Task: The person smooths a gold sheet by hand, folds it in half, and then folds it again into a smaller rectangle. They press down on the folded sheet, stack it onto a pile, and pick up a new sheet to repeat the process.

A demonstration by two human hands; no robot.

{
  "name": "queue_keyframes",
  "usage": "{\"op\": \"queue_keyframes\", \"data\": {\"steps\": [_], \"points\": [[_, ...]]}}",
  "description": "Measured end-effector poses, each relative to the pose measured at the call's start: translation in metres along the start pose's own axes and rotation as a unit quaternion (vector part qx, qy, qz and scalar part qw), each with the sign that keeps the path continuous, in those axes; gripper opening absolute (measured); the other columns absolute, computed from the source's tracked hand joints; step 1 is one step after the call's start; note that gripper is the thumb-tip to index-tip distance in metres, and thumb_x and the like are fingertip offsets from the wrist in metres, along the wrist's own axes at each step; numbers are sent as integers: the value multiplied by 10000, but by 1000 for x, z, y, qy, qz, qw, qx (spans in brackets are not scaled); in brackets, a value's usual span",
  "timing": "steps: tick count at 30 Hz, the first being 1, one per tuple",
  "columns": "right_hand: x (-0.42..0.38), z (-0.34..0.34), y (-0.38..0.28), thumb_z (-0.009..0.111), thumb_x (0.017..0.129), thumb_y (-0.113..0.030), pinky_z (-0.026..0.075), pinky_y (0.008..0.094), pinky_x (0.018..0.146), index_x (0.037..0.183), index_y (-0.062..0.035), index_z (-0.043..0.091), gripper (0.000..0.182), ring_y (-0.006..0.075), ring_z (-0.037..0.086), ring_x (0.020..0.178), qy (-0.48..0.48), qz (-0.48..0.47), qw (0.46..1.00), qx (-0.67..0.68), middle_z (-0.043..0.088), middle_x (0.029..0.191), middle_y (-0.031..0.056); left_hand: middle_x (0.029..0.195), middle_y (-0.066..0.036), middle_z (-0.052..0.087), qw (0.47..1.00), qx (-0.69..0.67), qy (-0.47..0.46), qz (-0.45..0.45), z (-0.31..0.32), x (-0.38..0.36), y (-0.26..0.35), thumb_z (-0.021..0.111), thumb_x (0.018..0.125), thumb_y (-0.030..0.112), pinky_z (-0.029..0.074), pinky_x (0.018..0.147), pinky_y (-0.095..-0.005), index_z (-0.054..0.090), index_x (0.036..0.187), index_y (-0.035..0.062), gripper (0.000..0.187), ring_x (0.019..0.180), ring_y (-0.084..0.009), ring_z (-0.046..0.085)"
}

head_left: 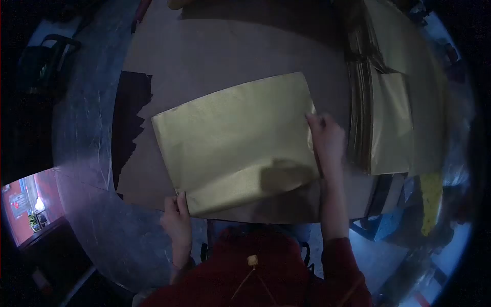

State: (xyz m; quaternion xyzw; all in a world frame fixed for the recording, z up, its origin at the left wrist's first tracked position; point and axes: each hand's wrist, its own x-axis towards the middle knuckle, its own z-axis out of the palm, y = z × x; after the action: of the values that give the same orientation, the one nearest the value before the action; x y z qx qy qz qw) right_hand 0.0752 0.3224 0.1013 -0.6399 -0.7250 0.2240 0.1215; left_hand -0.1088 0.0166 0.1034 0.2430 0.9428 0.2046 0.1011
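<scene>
A gold-coloured paper sheet (235, 138) is tilted slightly over the brown table top in front of me. My left hand (176, 220) pinches its lower left corner between thumb and fingers. Higher up, my right hand (327, 140) is closed on the right edge, with the thumb on the front face. The sheet bows a little, and a dark shadow falls across its lower right part. To the right of my right hand stands a thick stack of gold paper (391, 123), its layered edges facing me.
The brown board-covered table (255, 43) has a dark torn-edged patch (130, 117) along its left side. A yellow strip (430, 202) hangs beyond the stack at the right. Far left is a dark chair (51, 56); a lit opening (33, 207) shows at lower left.
</scene>
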Motion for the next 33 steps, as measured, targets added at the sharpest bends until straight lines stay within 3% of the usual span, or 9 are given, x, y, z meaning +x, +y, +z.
{"op": "queue_keyframes", "data": {"steps": [1, 3, 13, 16, 18, 22, 25, 30, 33], "points": [[1, 1, 1, 624, 837, -433, 435, 484, 574, 737, -9, 541, 443, 405, 587, 658, 0, 0, 1000, 0, 587, 644, 187, 674, -172, 609, 1000, 0, 0, 0, 0, 1, 2, 562, 934, 236, 444, 511, -315, 582, 832, -6, 263, 551, -160, 573], [3, 2, 5, 624, 840, -424, 433, 475, 571, 740, -6, 550, 436, 410, 583, 652, 4, -29, 1000, -6, 585, 642, 190, 679, -164, 614, 999, -20, 3, -42, -2, 2, 7, 592, 902, 308, 448, 526, -389, 584, 813, 51, 272, 587, -312, 615], [5, 6, 9, 625, 832, -442, 440, 474, 576, 750, -14, 572, 439, 427, 587, 676, 15, -27, 999, -22, 598, 672, 211, 664, -151, 612, 998, 8, -19, -65, -4, 3, 8, 596, 898, 313, 447, 521, -385, 576, 834, 54, 268, 592, -298, 622], [3, 1, 2, 621, 830, -452, 440, 484, 581, 753, -12, 572, 449, 437, 579, 673, 17, -36, 998, -57, 599, 694, 220, 613, -157, 584, 999, 8, -11, -45, -3, 2, 11, 576, 925, 258, 428, 490, -335, 572, 808, 0, 283, 500, -166, 553], [6, 5, 4, 626, 825, -452, 438, 490, 582, 751, -2, 567, 459, 442, 575, 676, 18, -40, 998, -53, 598, 702, 225, 595, -143, 577, 1000, -3, 29, 13, 2, 1, 3, 579, 921, 272, 426, 479, -333, 569, 809, 2, 293, 480, -180, 543], [7, 7, 12, 628, 835, -434, 437, 487, 585, 753, 19, 562, 465, 440, 579, 686, 32, -83, 996, 4, 598, 704, 229, 597, -141, 587, 999, -3, -2, -52, -3, 3, 11, 583, 916, 288, 436, 478, -343, 578, 821, 13, 291, 480, -210, 564], [4, -2, -4, 637, 855, -353, 454, 407, 577, 766, 26, 573, 394, 380, 572, 597, 2, -35, 999, -18, 596, 680, 214, 624, -145, 610, 1000, -8, 11, -27, -3, 2, 11, 612, 897, 268, 443, 474, -327, 591, 826, 26, 253, 520, -221, 616], [9, 4, 5, 642, 854, -349, 427, 400, 547, 765, 35, 577, 400, 354, 535, 548, 10, -51, 999, 7, 571, 640, 206, 610, -139, 614, 999, 10, -3, -42, -2, 1, 8, 628, 885, 269, 444, 465, -323, 600, 830, 18, 258, 499, -219, 613], [10, 6, 9, 638, 858, -347, 410, 409, 524, 757, 32, 572, 398, 329, 522, 526, 34, -66, 997, -24, 561, 630, 203, 639, -125, 626, 999, 5, -16, -50, -2, 2, 6, 610, 868, 363, 454, 488, -432, 572, 812, 77, 294, 566, -341, 614]]}}
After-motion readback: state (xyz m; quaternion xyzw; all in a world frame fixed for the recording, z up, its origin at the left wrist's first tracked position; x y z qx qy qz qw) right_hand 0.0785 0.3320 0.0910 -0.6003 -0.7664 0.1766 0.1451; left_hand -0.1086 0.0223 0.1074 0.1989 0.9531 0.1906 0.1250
